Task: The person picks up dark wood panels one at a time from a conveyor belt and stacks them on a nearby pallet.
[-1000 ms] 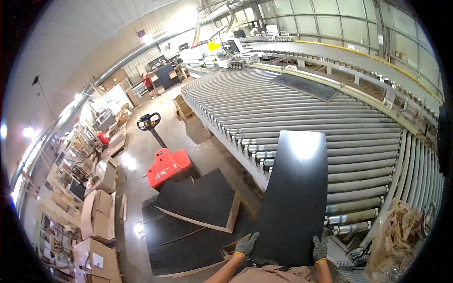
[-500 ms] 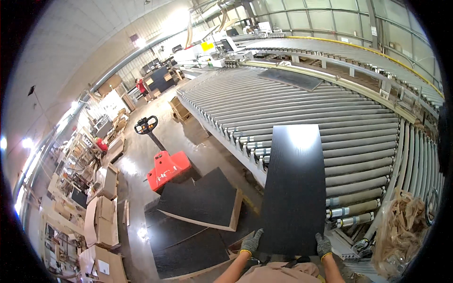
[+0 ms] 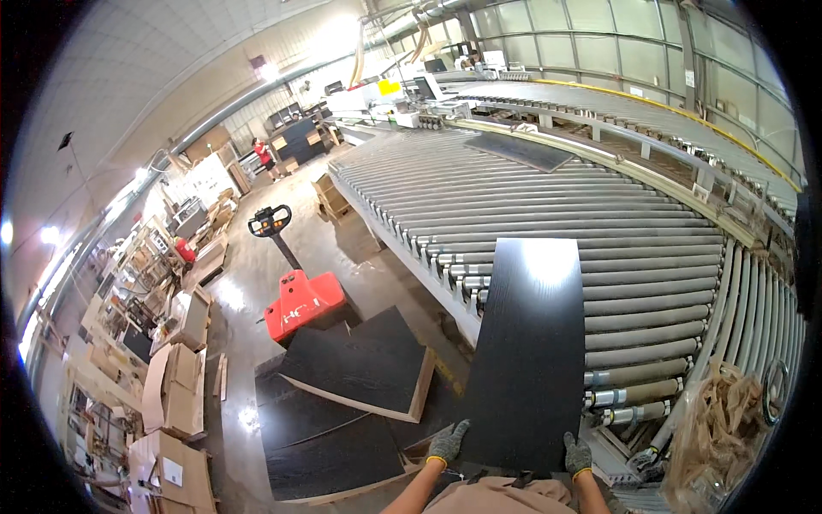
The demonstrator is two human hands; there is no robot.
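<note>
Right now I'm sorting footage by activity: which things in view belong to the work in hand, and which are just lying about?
In hand:
- long black wood-grain panel
- left hand and right hand, grey-gloved, gripping its near end
- grey steel roller conveyor under its far end

Lying about:
- red pallet truck
- stacked black panels
- flattened cardboard boxes
- crumpled brown paper

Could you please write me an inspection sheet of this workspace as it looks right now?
Surface: grey roller conveyor, bending round on the right.
Job's things: long black panel lying across the rollers, near end overhanging.
Clutter: stacked black panels on the floor; crumpled brown wrapping; cardboard boxes.
Grippers: left hand and right hand, gloved, each gripping the panel's near end.
Cables: nothing seen.
Surroundings: red pallet truck; second dark panel farther up the conveyor; a person far off.
</note>
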